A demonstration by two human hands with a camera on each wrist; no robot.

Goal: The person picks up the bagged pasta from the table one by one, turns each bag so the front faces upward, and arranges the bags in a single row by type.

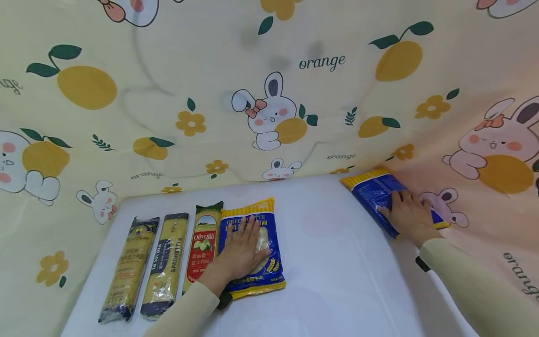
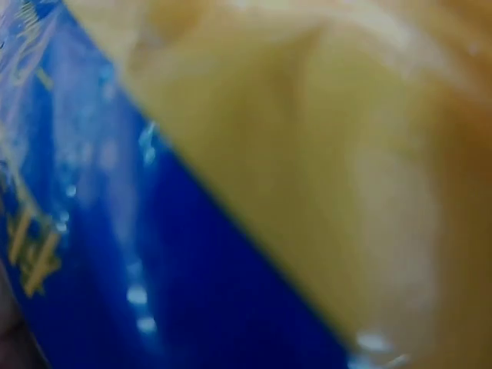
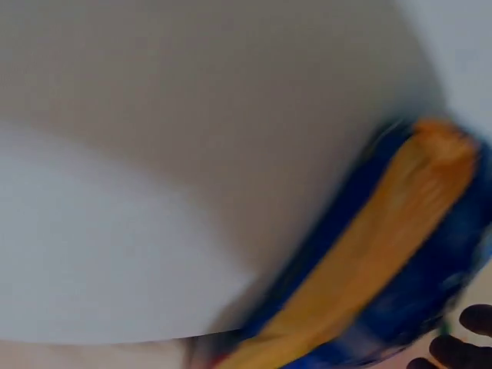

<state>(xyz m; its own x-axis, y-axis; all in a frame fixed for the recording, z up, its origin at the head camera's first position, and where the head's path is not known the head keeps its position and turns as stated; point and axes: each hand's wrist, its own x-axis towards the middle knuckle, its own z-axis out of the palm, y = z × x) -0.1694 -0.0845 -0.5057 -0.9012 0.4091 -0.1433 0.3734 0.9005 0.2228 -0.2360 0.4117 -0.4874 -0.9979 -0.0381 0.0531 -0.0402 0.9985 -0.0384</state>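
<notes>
My left hand [image 1: 240, 250] lies on the blue and yellow orecchiette pasta bag [image 1: 275, 262], palm down with fingers extended. In the left wrist view that bag's shiny blue and yellow film [image 2: 207, 254] fills the picture. At the far right corner, my right hand [image 1: 408, 215] spans a second blue and yellow pasta bag [image 1: 370, 187], thumb at one long edge and fingers across the other side. Printed text shows on its face. Its yellow end [image 3: 369, 254] appears blurred in the right wrist view. The undersides of both bags are hidden.
Left of the orecchiette bag lie a red-labelled Olivoilà pasta pack [image 1: 202, 243] and two long spaghetti packs, one dark-labelled [image 1: 166, 262] and one at the far left [image 1: 130, 269]. The white tabletop [image 1: 328, 262] meets a rabbit-and-orange patterned cloth [image 1: 210, 84] at the back and sides.
</notes>
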